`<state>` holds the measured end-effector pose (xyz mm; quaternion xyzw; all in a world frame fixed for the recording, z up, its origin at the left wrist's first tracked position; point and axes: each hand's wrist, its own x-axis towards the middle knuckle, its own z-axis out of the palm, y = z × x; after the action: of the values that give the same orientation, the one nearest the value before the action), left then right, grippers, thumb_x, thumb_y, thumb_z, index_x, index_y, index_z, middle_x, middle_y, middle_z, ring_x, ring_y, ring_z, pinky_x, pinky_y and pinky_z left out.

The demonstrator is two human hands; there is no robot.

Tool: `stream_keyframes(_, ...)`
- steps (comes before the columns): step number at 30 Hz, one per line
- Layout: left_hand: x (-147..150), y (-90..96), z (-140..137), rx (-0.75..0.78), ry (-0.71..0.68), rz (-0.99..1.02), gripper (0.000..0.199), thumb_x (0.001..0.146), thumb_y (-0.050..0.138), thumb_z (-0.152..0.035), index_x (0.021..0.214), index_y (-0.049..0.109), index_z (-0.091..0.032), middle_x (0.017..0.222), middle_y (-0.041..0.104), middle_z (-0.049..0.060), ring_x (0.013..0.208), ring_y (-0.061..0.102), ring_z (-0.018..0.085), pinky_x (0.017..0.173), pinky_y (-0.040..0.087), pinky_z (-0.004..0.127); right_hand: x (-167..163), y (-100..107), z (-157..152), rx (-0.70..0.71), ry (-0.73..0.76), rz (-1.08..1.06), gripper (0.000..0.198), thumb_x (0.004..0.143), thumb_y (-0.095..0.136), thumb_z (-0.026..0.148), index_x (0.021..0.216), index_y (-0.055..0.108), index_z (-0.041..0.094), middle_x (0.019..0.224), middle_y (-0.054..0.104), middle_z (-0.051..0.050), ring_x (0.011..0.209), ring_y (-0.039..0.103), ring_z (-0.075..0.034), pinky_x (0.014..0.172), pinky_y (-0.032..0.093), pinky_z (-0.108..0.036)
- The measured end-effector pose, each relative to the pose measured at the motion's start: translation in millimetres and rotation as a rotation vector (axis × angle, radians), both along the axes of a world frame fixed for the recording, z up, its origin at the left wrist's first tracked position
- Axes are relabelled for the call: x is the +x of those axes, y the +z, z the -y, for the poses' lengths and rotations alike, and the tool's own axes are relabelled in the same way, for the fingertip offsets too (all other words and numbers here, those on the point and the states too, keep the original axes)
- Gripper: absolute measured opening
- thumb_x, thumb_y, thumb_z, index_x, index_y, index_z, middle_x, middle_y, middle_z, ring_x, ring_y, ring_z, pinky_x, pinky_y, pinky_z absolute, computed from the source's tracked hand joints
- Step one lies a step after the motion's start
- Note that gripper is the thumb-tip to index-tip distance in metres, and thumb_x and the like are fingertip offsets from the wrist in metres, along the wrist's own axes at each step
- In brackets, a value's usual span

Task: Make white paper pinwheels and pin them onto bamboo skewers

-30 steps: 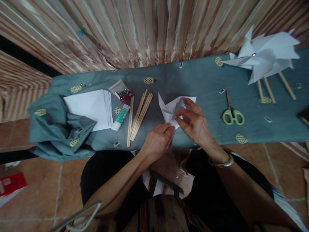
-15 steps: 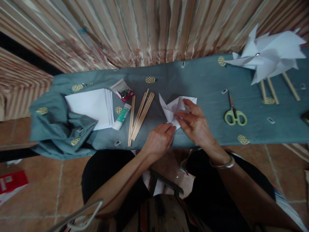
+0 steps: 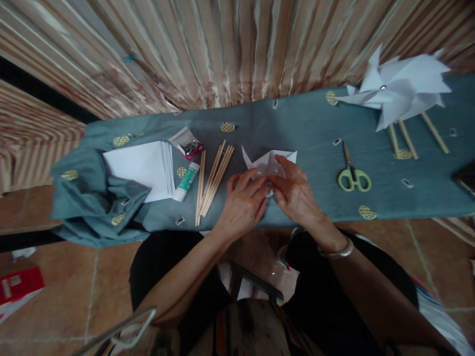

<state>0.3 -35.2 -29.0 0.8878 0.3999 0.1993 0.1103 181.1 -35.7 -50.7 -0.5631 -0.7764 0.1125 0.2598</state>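
My left hand [image 3: 245, 198] and right hand [image 3: 297, 195] keep a narrow, fingertip grip on the paper [image 3: 264, 160] at the frame's centre, seemingly so its raised folds hold. Sticks [image 3: 215, 183] and glue [image 3: 186, 182] lie left, scissors [image 3: 354, 174] right, probably for easy reach; pinwheels [image 3: 403, 89] rest upper right, perhaps to avoid crushing.

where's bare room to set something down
Bare cloth lies between the right hand and the scissors, and behind the folded paper toward the curtain. Crowded: left of the left hand, where sticks, glue stick, open box and paper stack sit close together, and back right around the pinwheels.
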Motion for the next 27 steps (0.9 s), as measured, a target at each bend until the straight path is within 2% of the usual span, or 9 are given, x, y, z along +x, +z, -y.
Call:
stream_keyframes(2, 2, -1.4, -1, -0.022, 0.001, -0.007, 0.028, 0.098, 0.047, -0.026, 0.118, 0.064, -0.019, 0.130, 0.066, 0.009, 0.139, 0.040, 0.030, 0.113, 0.028, 0.055, 1, 0, -1, -0.004, 0.004, -0.007, 0.033, 0.087, 0.046, 0.012, 0.106, 0.072, 0.020, 0.152, 0.045, -0.011, 0.140, 0.042, -0.032, 0.115, 0.038, -0.053)
stream_keyframes(6, 5, -2.3, -4, -0.054, 0.009, -0.002, 0.029, 0.098, 0.046, -0.028, 0.117, 0.064, -0.018, 0.125, 0.069, 0.009, 0.141, 0.039, 0.031, 0.117, 0.021, 0.058, 2, -1, -3, -0.031, -0.003, -0.048, 0.036, 0.085, 0.044, 0.010, 0.105, 0.073, 0.020, 0.154, 0.044, -0.009, 0.141, 0.041, -0.032, 0.115, 0.037, -0.055)
stream_keyframes(12, 6, -1.8, -6, -0.062, 0.010, -0.014, 0.027, 0.097, 0.049, -0.029, 0.116, 0.064, -0.017, 0.121, 0.070, 0.010, 0.141, 0.040, 0.031, 0.117, 0.021, 0.060, 2, -3, -8, -0.086, -0.025, -0.094, 0.038, 0.083, 0.045, 0.009, 0.105, 0.074, 0.019, 0.155, 0.043, -0.009, 0.141, 0.040, -0.033, 0.115, 0.036, -0.055)
stream_keyframes(27, 7, -5.6, -6, -0.047, 0.012, -0.051, 0.029, 0.096, 0.052, -0.032, 0.119, 0.064, -0.019, 0.123, 0.070, 0.009, 0.139, 0.044, 0.031, 0.118, 0.021, 0.061, 1, -4, -14, -0.067, -0.036, -0.156, 0.032, 0.081, 0.046, 0.011, 0.096, 0.073, 0.020, 0.152, 0.047, -0.008, 0.139, 0.044, -0.033, 0.114, 0.038, -0.057)
